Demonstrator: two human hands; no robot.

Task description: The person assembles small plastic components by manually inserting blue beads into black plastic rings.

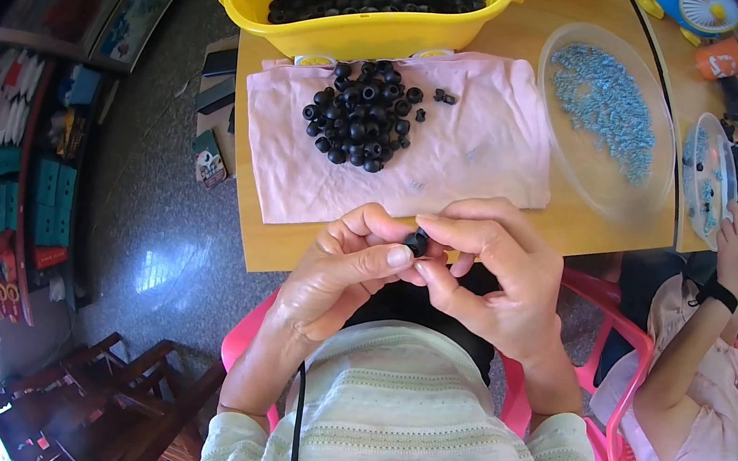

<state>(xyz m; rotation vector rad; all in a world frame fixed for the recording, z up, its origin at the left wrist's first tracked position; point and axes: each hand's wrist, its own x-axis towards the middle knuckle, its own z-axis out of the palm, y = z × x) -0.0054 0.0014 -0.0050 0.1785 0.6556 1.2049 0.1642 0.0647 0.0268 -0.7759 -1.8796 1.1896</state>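
Between both hands, just off the near edge of the table, is a small round black piece with a hollow (416, 242). The thumb and fingers of my left hand (348, 261) pinch it from the left. My right hand (500, 273) closes on its right side with thumb and forefinger; whether a smaller part sits in that pinch is hidden. Beyond the hands, a heap of similar black pieces (361, 116) lies on a folded pink cloth (484, 152). A few smaller black bits (444, 97) rest right of the heap.
A yellow tub (359, 29) full of black pieces stands at the table's back. To the right, a clear round tray (574, 179) holds many light-blue bits. Further right, a co-worker's hand (735, 244) is raised beside another tray (702, 155). A pink chair (629, 361) stands between us.
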